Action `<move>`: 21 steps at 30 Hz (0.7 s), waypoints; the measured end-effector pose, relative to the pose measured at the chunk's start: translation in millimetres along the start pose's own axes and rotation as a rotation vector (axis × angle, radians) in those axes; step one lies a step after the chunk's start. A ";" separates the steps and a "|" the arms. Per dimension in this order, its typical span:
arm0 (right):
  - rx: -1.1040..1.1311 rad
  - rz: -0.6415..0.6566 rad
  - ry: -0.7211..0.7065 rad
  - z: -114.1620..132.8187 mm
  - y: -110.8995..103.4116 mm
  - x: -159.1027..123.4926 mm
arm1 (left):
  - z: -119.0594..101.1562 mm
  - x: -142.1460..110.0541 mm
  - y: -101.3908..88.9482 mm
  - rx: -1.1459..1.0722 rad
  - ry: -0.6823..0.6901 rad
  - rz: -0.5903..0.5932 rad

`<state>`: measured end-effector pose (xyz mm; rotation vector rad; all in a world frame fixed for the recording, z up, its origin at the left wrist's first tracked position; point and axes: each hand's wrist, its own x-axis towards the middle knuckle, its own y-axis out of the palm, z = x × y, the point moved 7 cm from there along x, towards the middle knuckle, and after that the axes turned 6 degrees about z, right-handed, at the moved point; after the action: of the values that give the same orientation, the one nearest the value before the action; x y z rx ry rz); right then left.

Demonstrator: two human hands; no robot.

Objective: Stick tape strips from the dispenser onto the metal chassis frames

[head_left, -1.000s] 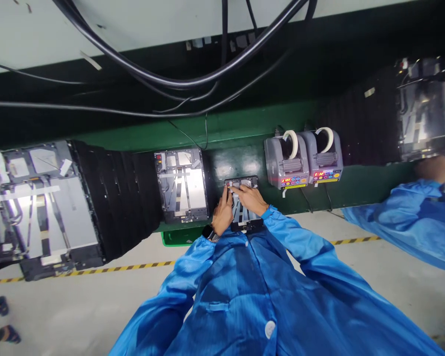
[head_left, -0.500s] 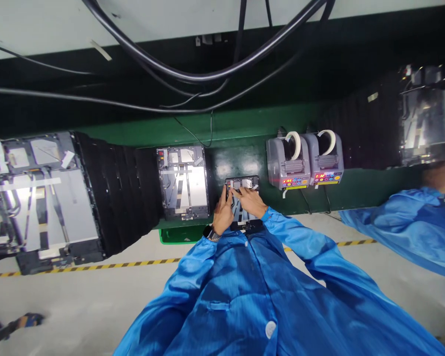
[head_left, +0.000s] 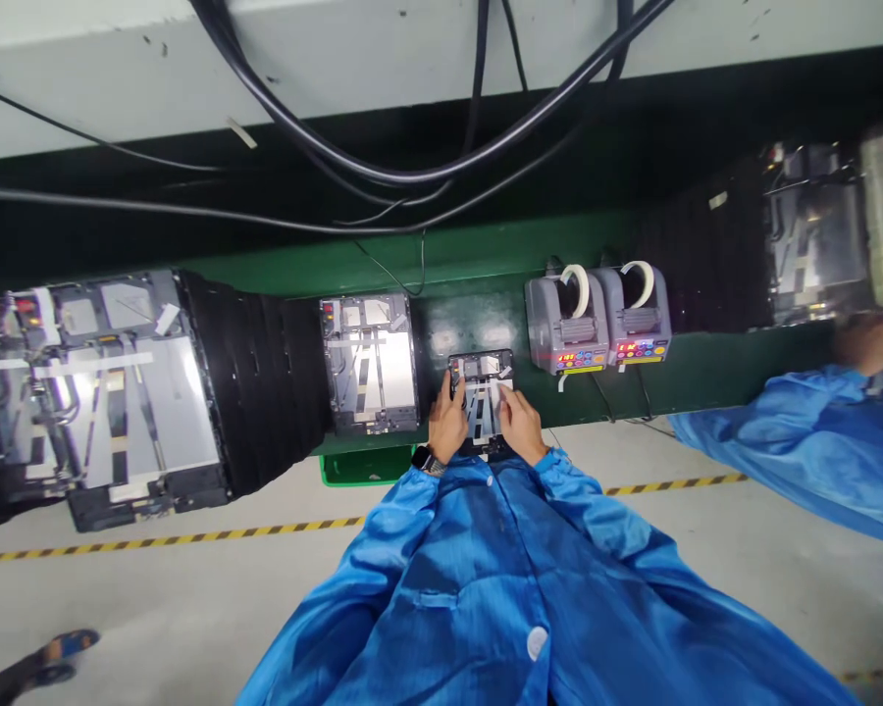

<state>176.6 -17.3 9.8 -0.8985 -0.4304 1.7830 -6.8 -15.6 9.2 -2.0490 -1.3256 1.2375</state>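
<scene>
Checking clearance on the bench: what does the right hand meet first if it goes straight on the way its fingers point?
The dark-framed electronic panel. The right hand already reaches its near part, though depth is unclear, so it may be touching or just above it.

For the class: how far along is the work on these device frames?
Done: the frame on the black belt already shows strips across it. In hand: the left hand and right hand work on a frame at the green bench. Left, seemingly: that frame's strips; rolls remain on the tape dispensers.
</scene>
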 end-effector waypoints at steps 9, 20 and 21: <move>0.116 -0.240 0.212 -56.9 9.7 -52.6 | -9.1 1.8 -6.9 0.101 0.012 0.028; 0.250 -0.198 0.212 -60.1 16.0 -22.8 | -1.9 -11.1 -1.3 -0.184 -0.073 -0.044; 0.266 -0.193 0.223 -61.8 19.4 -21.5 | 2.8 -18.4 3.8 -0.259 -0.122 -0.059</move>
<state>213.9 -52.1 -35.4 -0.8256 -0.1265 1.5026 -10.0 -33.9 13.5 -2.1153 -1.6683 1.2369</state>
